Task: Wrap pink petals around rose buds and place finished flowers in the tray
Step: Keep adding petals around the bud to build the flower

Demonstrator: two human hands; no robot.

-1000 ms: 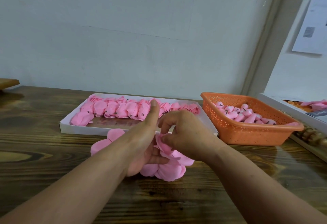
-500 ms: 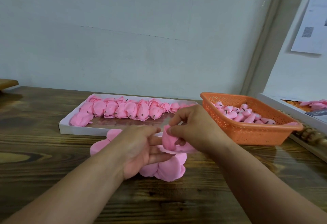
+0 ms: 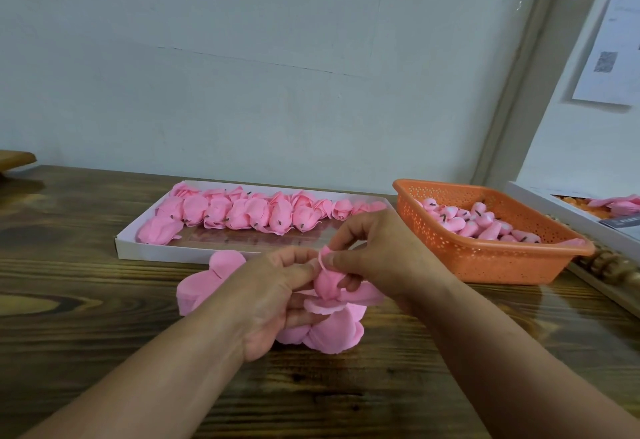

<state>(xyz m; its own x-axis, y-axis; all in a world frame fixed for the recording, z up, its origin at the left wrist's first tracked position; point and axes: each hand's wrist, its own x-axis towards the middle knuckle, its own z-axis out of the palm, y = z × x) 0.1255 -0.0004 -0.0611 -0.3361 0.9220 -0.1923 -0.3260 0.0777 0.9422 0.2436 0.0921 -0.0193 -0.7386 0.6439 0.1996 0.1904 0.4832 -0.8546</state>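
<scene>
Only one view, from the head, wide-angle. Looks forward and down along both forearms over a wooden table (image 3: 104, 300) toward a pale wall (image 3: 242, 57). Very near to the left hand (image 3: 277, 300) and right hand (image 3: 377, 258), which meet a little below the middle of the frame. Farther back, by the wall, shows a tray (image 3: 156, 251); at the right, a basket (image 3: 502, 265). Cuts the far right edge across a second box (image 3: 571, 220). Bends straight lines near the borders. Shares nothing with another view.
</scene>
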